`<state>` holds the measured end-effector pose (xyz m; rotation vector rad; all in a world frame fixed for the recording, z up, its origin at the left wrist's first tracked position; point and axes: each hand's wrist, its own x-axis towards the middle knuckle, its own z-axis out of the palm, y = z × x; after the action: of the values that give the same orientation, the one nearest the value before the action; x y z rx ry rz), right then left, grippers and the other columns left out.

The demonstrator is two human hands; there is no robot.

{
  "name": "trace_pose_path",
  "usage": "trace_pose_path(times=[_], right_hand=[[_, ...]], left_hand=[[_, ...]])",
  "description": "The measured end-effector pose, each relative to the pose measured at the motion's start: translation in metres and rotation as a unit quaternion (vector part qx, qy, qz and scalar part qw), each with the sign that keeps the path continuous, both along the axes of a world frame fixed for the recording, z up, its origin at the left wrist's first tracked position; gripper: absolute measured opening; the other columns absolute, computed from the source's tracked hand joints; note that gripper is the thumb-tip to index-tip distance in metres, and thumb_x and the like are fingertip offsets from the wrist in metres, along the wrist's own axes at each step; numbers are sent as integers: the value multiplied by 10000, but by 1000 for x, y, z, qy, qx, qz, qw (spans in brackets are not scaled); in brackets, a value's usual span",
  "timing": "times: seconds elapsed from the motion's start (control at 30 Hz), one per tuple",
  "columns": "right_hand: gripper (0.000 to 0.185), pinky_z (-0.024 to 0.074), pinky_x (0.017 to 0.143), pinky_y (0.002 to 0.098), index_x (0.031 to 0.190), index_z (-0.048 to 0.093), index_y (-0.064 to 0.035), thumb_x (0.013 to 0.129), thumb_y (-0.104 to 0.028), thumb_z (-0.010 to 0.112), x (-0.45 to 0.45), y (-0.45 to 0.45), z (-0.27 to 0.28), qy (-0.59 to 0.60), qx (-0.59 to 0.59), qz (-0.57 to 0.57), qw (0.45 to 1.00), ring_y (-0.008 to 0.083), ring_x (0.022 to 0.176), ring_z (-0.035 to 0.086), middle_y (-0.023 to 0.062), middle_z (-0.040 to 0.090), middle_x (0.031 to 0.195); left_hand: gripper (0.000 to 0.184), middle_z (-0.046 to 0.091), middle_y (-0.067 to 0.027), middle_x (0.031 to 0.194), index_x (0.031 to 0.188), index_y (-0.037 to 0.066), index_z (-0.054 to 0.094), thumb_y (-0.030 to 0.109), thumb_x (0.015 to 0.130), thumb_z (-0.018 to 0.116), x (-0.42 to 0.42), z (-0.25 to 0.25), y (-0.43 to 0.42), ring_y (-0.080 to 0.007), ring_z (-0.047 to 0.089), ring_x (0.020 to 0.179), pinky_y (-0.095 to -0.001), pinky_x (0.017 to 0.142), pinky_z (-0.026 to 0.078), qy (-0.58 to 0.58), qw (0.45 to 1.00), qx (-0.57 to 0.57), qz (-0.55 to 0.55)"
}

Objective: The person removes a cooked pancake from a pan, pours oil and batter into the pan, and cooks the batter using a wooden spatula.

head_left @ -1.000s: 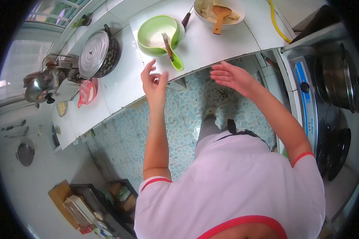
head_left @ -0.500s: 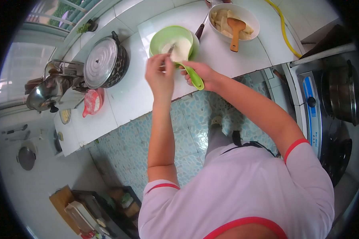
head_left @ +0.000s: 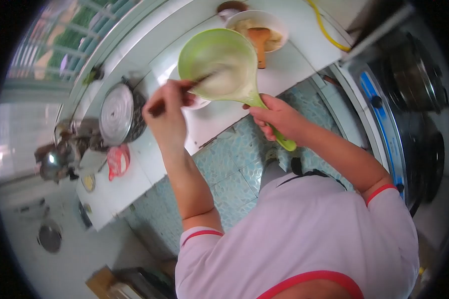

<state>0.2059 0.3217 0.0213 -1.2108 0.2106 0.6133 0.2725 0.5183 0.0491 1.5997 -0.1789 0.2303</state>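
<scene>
A light green long-handled scoop holds a pale, creamy white batter. My right hand is closed around its handle, with the scoop raised above the counter. My left hand is closed on a dark brown, stick-like utensil, whose far end dips into the batter; motion blur hides its exact kind. Beneath the scoop, part of a white dish rim shows. Beyond it stands a white bowl of pale pieces, with a wooden spatula resting in it.
A lidded pot and a red-and-white scoop stand on the white counter to the left. Metal cookware sits near the window. At right are a gas stove with a pot and a yellow hose.
The green scoop has come up off the counter, closer to me. My right hand has moved right along with the handle. My left hand has shifted left, and the view has turned slightly.
</scene>
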Motion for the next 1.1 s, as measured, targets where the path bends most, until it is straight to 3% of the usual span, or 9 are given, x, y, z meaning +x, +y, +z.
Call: trace_pose_path(times=[0.17,0.33,0.43,0.57,0.7,0.83,0.97,1.03,1.1], right_hand=[[245,345,409,199,1043,448,-56,868,-224,483,-72,-75,35,2,-59,-95,994,59,466,395,-19,417,664],[264,357,438,197,1072,460,-50,877,-225,481,-164,-135,63,2,-98,-249,963,48,521,422,-9,437,717],[274,351,433,194,1080,461,-37,875,-217,481,-221,-155,86,-7,-120,-335,934,49,507,418,-16,434,682],[281,338,415,188,1087,474,-28,865,-199,493,-293,-185,111,-3,-110,-448,887,44,458,397,-28,415,613],[248,356,418,190,1028,489,-31,848,-199,515,-358,-222,123,-15,-139,-510,849,45,501,408,-21,429,658],[278,351,406,167,1027,477,17,845,-189,519,-409,-273,122,-26,-131,-588,798,32,508,410,-27,422,655],[245,357,406,177,998,493,3,842,-184,521,-449,-318,116,-23,-184,-599,779,35,503,410,-20,428,665],[249,345,405,172,1009,492,4,847,-183,517,-466,-341,112,-18,-210,-603,769,28,492,402,-25,422,659],[274,320,404,156,1047,482,13,858,-184,508,-486,-366,107,-4,-222,-609,761,11,471,386,-39,404,640]], left_hand=[[298,609,-110,664,789,-81,596,180,875,478,4,32,-46,-140,562,523,-243,522,455,20,997,56,-42],[353,607,-104,687,827,-71,589,221,905,407,-27,28,-155,-156,572,534,-243,545,466,-6,930,36,-366],[406,601,-106,692,842,-67,579,266,918,359,-32,42,-217,-147,563,534,-239,564,469,-18,959,54,-278],[317,598,-128,669,829,-64,580,198,889,411,-114,64,-300,-165,584,564,-258,593,484,-61,824,36,-563],[265,615,-109,738,850,-58,604,174,873,477,-137,71,-400,-148,601,599,-235,589,479,-99,804,-82,-581],[279,616,-110,733,809,-60,603,180,866,471,-214,84,-461,-138,597,588,-233,551,490,14,713,0,-701],[277,617,-105,708,833,-57,602,184,861,466,-256,78,-533,-140,595,577,-222,574,484,-58,791,-40,-608],[290,615,-120,720,837,-69,591,198,861,479,-290,71,-558,-151,606,597,-224,585,487,-5,688,-50,-724],[314,612,-128,721,831,-88,580,206,866,477,-298,72,-584,-156,611,607,-232,581,496,-30,709,-47,-703]])
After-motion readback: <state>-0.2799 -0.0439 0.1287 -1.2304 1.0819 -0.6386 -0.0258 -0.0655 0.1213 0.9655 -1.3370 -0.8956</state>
